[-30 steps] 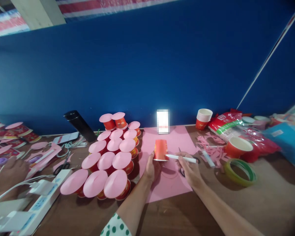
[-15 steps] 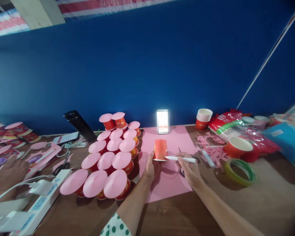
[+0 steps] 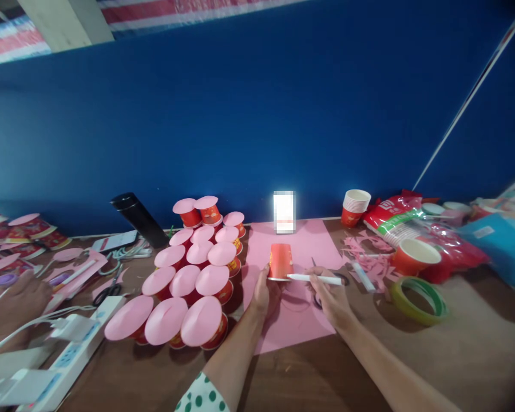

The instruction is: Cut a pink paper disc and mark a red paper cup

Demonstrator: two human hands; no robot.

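Observation:
My left hand point(image 3: 264, 292) is closed around the lower left side of a red paper cup point(image 3: 281, 260), which is upside down with its rim at the bottom. My right hand point(image 3: 326, 292) grips a white marker pen point(image 3: 321, 279), its tip at the cup's rim on the lower right. Under both hands lies a pink paper sheet point(image 3: 298, 332). A pair of scissors point(image 3: 317, 300) rests on it, partly hidden by my right hand. Left of the sheet stand several upturned red cups, each topped with a pink paper cone point(image 3: 201, 320).
A power strip point(image 3: 75, 355) and a co-worker's hand point(image 3: 19, 303) are on the left, near a black bottle point(image 3: 139, 220). To the right are a cup stack point(image 3: 355, 206), pink paper scraps point(image 3: 369, 254), a tape roll point(image 3: 418, 300) and a red package point(image 3: 395, 214). A blue partition point(image 3: 240, 114) rises behind.
The marker tip has shifted slightly left along the cup's rim. My left hand and the cup stay nearly still. The co-worker's hand at the left has moved slightly.

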